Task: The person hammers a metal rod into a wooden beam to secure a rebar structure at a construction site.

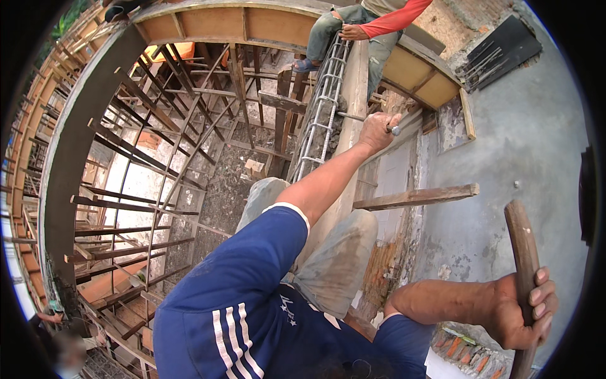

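Note:
My left hand is closed round a metal chisel. The chisel's thin end reaches left to the concrete beside a steel rebar cage, and its thick butt sticks out of my fist on the right. The cage runs lengthwise along the beam that I straddle, with rough concrete between its bars. Off to the right, away from the beam, my right hand grips a thick wooden handle, held upright. Its upper end is bare wood; its lower end leaves the picture, so any tool head is hidden.
Another person in a red sleeve sits farther along the beam, a hand on the cage. Wooden props fill the drop on the left. A timber juts right from the beam toward a grey wall. Someone is at lower left.

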A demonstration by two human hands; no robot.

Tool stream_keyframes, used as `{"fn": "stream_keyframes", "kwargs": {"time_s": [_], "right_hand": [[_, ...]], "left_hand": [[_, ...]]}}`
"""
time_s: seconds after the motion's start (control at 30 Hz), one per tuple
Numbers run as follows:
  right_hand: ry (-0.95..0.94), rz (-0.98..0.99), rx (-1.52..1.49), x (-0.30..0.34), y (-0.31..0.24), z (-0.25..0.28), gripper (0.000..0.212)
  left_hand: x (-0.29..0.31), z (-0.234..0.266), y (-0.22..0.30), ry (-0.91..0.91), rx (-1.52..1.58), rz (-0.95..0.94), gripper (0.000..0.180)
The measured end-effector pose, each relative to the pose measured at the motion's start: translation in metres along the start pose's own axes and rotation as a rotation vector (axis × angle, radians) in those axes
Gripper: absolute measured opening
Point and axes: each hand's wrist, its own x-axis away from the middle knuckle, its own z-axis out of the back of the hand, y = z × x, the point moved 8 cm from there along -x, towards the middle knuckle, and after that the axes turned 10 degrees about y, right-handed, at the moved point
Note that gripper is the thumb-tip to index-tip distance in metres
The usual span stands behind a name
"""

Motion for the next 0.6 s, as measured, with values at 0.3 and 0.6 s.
{"fn": "stream_keyframes", "kwargs": {"time_s": [0.3, 0.6], "right_hand": [[-0.623, -1.354, 0.771, 0.258, 0.124, 0.074, 0.018], [-0.011, -0.028, -0.136, -0.006, 0.032, -0.013, 0.014]], "left_hand": [[0.029, 0.005, -0.018, -0.102, -0.083, -0.097, 0.019], [0.018, -0.002, -0.027, -0.05, -0.071, -0.092, 0.028]]}}
